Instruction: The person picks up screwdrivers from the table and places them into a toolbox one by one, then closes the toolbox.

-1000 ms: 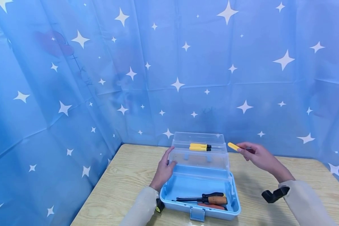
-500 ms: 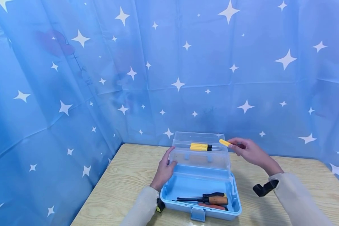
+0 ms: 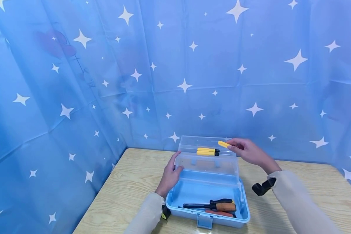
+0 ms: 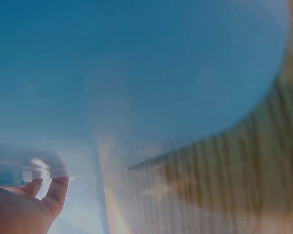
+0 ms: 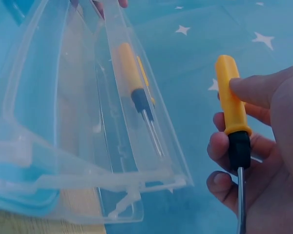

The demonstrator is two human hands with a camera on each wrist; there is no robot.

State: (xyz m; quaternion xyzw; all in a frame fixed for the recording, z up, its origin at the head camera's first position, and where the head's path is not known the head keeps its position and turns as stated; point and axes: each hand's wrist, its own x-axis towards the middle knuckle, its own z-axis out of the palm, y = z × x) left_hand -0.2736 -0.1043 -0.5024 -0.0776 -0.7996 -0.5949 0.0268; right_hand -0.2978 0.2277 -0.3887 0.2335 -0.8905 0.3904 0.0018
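My right hand (image 3: 251,153) pinches a screwdriver (image 5: 231,105) with a yellow and black handle between thumb and fingers. Its metal shank points down past the palm in the right wrist view. The hand is just above the right part of a clear toolbox lid (image 3: 203,166), swung back upright. Two similar yellow screwdrivers (image 3: 206,151) lie side by side in the lid's compartment. On the lid's left edge, my left hand (image 3: 168,178) grips the clear plastic, thumb in front. Below, the light blue toolbox (image 3: 187,212) stands open on the table.
Several screwdrivers with black, brown (image 3: 225,207) and red handles lie in the front of the toolbox base. A latch (image 3: 204,221) hangs at its front. A starry blue curtain (image 3: 163,97) hangs behind the wooden table (image 3: 125,185).
My right hand has moved left with the yellow screwdriver, from right of the lid to over its right part. The left hand has stayed at the lid's left edge.
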